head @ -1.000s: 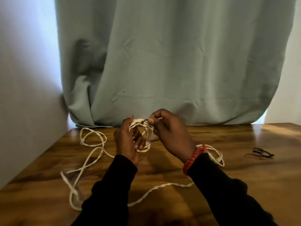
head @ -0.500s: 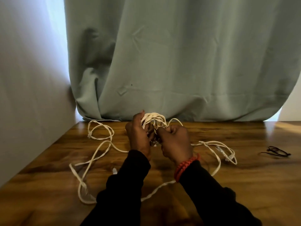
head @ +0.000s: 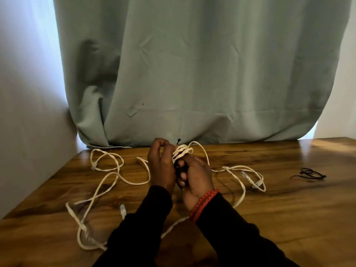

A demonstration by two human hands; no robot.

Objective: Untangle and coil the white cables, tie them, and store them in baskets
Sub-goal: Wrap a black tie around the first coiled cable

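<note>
Wooden table [head: 250,218] w/ a grey-green curtain [head: 192,74] hanging behind, and right at mid-table the action: a small coil [head: 183,152] of white cable, held up off the wood between both hands. Left hand [head: 160,166] grips the coil's near side, fingers curled round it; right hand [head: 194,176] is pressed in close beside it, fingers curled on the lower part of the bundle. Hands together, basically touching. A thin black tie [head: 178,141] pokes up just above the coil, so this looks like the tying step, tie going round but prob not cinched yet; can't tell which fingers pinch it.

Moving outward: lots left on the table. Loose cable [head: 107,182] sprawls in big loops to the left, crossing itself, w/ a plug end [head: 122,209] lying near the left sleeve. More cable [head: 248,176] trails off to the right w/ a clear connector [head: 245,174] resting in its loop. Whether these are tails of the coil in hand or separate cables, can't say; strands run under the arms.

Far right, well apart: spare ties [head: 310,173], a small dark bunch, waiting.

Baskets? None in view. So my read: one coil wound and being tied, rest untangled at best partly, nothing stored yet. Early-to-mid task.
</note>
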